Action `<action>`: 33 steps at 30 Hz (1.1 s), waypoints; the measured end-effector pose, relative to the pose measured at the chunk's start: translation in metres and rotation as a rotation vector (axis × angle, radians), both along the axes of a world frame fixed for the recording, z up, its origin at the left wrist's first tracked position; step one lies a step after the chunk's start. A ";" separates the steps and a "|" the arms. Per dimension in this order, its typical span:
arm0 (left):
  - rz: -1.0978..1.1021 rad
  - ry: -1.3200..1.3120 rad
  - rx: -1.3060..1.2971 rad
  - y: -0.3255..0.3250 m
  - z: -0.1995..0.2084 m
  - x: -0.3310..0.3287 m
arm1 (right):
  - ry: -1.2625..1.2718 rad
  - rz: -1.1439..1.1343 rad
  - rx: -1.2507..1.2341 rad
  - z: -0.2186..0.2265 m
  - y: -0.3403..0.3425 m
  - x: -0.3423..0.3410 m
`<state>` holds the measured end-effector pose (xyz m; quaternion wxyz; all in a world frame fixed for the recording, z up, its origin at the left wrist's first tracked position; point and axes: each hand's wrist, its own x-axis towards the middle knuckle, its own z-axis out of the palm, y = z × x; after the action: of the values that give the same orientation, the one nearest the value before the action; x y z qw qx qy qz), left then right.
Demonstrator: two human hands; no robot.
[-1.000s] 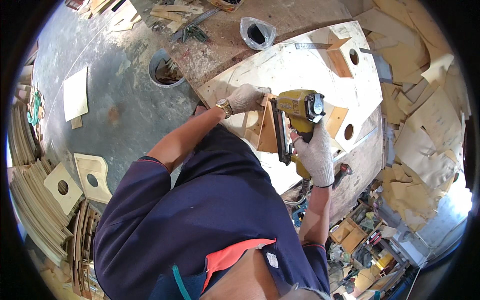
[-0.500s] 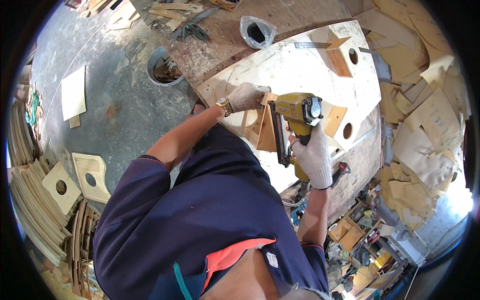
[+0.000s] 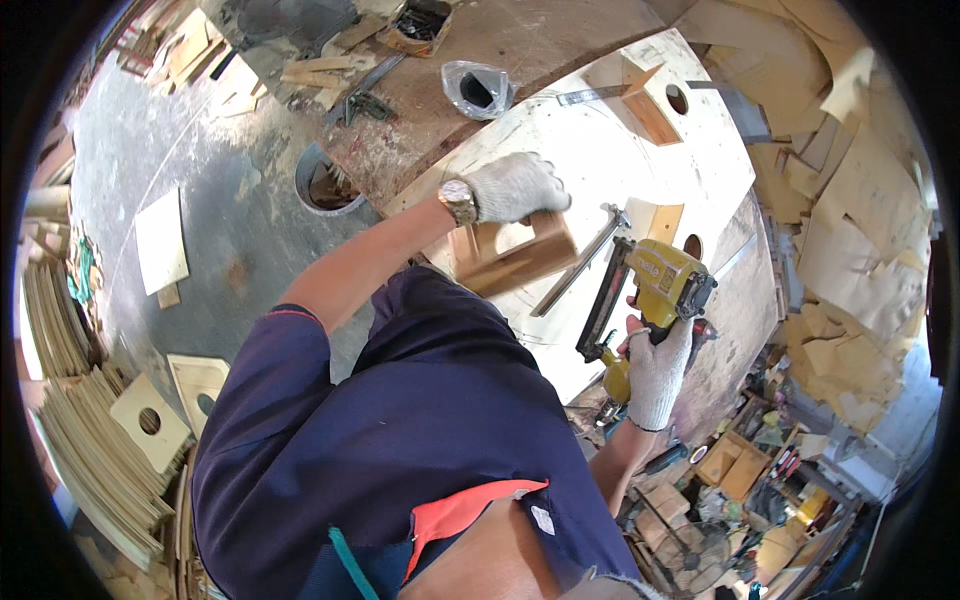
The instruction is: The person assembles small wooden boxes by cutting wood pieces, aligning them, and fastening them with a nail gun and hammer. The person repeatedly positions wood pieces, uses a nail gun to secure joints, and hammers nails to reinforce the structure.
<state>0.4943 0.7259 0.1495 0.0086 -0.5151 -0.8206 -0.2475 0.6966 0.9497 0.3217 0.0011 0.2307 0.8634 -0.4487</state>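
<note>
My left hand (image 3: 518, 188), in a white knit glove with a wristwatch above it, is closed on the upper edge of a small wooden frame piece (image 3: 525, 262). That piece stands tilted on a large pale board (image 3: 540, 130), near my body. My right hand (image 3: 660, 365), gloved too, grips a yellow nail gun (image 3: 668, 280) by its handle. The gun is held over the board's right part, apart from the wooden piece. Between the two lies a hammer (image 3: 580, 262) with a long handle. Some of my left fingertips are hidden.
Wooden brackets (image 3: 652, 118) stand beside round holes on the board. A bagged dark roll (image 3: 478, 90), a clamp (image 3: 368, 106) and a box of small parts (image 3: 418, 25) lie on the bench. A bucket of scraps (image 3: 328, 182) stands left; paper sheets (image 3: 860, 230) cover the right.
The nail gun has moved right and nearer me, away from the wooden piece. My left hand has shifted its grip and the piece is turned. The hammer now shows.
</note>
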 end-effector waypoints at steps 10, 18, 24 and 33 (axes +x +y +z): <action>-0.296 0.186 -0.017 0.001 -0.045 0.063 | -0.049 -0.236 -0.125 -0.047 0.028 0.076; 0.612 -0.652 -0.298 0.050 -0.029 0.061 | -0.077 -0.357 -0.206 -0.076 0.028 0.106; 0.683 -0.599 -0.213 0.089 -0.089 0.067 | -0.106 -0.340 -0.197 -0.075 0.024 0.102; 0.573 -0.550 -0.266 0.087 -0.072 0.077 | -0.126 -0.323 -0.158 -0.086 0.027 0.107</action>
<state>0.5713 0.8124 0.0778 -0.2092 -0.1774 -0.9271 -0.2554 0.8038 0.9764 0.2354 0.0013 0.3929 0.7755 -0.4943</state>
